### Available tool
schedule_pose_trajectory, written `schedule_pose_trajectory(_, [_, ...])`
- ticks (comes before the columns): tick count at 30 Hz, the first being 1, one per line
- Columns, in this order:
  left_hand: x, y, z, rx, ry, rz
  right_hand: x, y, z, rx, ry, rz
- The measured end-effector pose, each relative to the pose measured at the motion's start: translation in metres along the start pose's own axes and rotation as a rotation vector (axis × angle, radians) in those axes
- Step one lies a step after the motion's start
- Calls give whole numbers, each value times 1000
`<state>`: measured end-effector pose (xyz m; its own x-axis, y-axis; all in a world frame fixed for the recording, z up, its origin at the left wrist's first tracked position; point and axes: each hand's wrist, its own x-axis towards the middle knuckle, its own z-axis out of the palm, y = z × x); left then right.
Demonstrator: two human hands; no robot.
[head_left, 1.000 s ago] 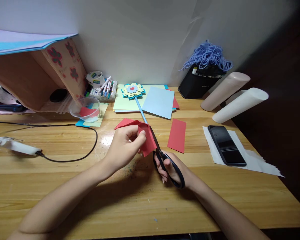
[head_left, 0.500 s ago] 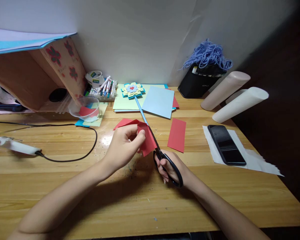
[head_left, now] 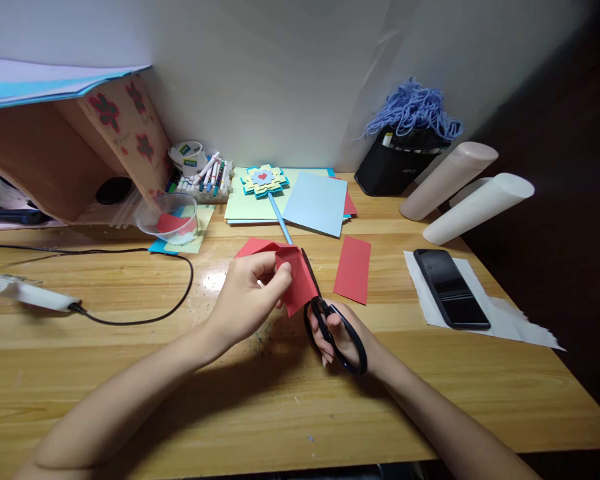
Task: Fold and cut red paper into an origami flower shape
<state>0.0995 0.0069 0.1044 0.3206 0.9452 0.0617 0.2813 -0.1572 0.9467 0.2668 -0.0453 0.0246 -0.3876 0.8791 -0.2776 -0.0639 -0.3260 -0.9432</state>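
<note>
Pinched between the thumb and fingers of my left hand (head_left: 253, 287) is a folded piece of red paper (head_left: 300, 283). My right hand (head_left: 343, 333) grips black-handled scissors (head_left: 325, 310), thumb and fingers through the loops. The blades lie along the right edge of the held paper; how far they cut into it cannot be made out. A separate red paper rectangle (head_left: 353, 270) lies flat to the right of the scissors. Behind my left hand, a layered paper flower (head_left: 264, 179) on a blue stem (head_left: 280, 219) rests across a stack of coloured sheets (head_left: 235, 210).
Left are a cardboard box (head_left: 125, 133), a plastic bowl (head_left: 167, 230) with red paper, markers (head_left: 213, 173) and a glue gun (head_left: 35, 293) with a black cord. Right stand a black holder (head_left: 395, 167) with blue yarn, two bottles (head_left: 480, 207) and a phone (head_left: 450, 290) on torn paper.
The scissors' handles have spread wider in my right hand, and the blades have parted. The held red paper has shifted slightly right. The view has moved a little.
</note>
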Motion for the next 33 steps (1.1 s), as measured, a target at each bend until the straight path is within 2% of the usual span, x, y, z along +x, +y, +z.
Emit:
schedule_pose_trajectory(4, [-1,0,0,5,-3,5,2,2,-1,18,2,-14])
schedule_pose_trajectory(10, [-1,-1,0,-11,-7,1,1,-1,-1,-13,27,42])
schedule_pose_trajectory(16, [-2,-1,-2,-62,-16,-16,0,4,-4,-131,26,-46])
schedule_pose_trajectory(27, [0,0,-5,-77,-3,15,1,10,-7,-66,2,-19])
schedule_pose_trajectory(33, [1,0,-5,-97,0,29,-1,5,-5,-71,-5,-18])
